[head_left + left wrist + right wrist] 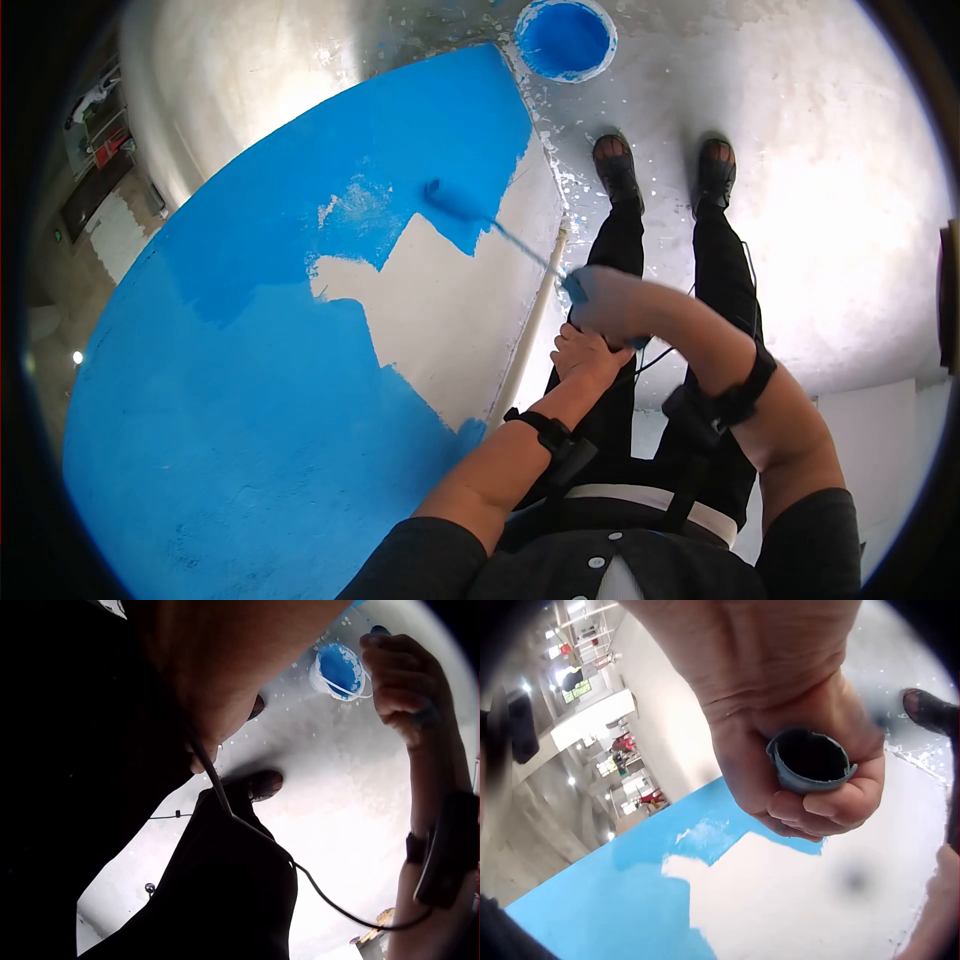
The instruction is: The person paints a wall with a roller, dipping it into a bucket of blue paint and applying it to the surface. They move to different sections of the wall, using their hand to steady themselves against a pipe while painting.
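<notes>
Right hand (612, 305) tight round roller handle (810, 761) (left hand (583, 352) underneath, grip unclear)

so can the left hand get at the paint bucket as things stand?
Probably not without moving. The left hand sits beside the right hand, which grips the roller handle; the paint bucket stands on the floor beyond the feet. Nothing lies in the way, but it looks well beyond arm's reach.

Blue paint bucket (565, 38) stands on spattered concrete floor (830, 180)
</notes>
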`<action>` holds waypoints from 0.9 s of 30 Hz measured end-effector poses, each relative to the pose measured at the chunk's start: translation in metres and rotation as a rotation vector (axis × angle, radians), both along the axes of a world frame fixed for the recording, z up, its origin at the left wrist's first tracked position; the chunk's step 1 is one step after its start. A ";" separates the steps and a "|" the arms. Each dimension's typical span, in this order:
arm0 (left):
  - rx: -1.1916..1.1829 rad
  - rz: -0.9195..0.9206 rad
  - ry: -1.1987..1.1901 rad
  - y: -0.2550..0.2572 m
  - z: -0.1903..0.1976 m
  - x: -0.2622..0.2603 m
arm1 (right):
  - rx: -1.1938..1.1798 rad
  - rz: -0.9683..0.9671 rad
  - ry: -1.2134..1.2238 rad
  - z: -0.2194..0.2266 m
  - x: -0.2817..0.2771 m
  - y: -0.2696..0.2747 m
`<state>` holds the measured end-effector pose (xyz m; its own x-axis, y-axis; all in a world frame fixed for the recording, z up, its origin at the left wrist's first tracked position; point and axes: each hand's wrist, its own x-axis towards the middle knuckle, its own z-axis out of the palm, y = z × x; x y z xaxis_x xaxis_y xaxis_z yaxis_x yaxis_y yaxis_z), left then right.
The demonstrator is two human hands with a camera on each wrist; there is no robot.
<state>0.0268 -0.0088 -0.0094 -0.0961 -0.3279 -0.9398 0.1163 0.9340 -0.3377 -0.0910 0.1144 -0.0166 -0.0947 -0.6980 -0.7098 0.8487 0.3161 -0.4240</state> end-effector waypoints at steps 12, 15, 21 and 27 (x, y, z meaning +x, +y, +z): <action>-0.481 1.502 0.418 0.040 0.045 -0.072 | -0.120 0.029 0.542 0.006 0.075 -0.046; -0.413 1.110 0.302 0.032 0.015 -0.033 | 0.120 0.076 0.177 0.036 0.057 -0.022; -0.008 0.101 0.103 -0.002 0.001 0.000 | -0.082 0.220 0.273 -0.007 0.016 -0.028; -0.106 -0.033 0.180 0.008 0.002 0.002 | -0.040 -0.097 0.849 0.052 0.077 -0.014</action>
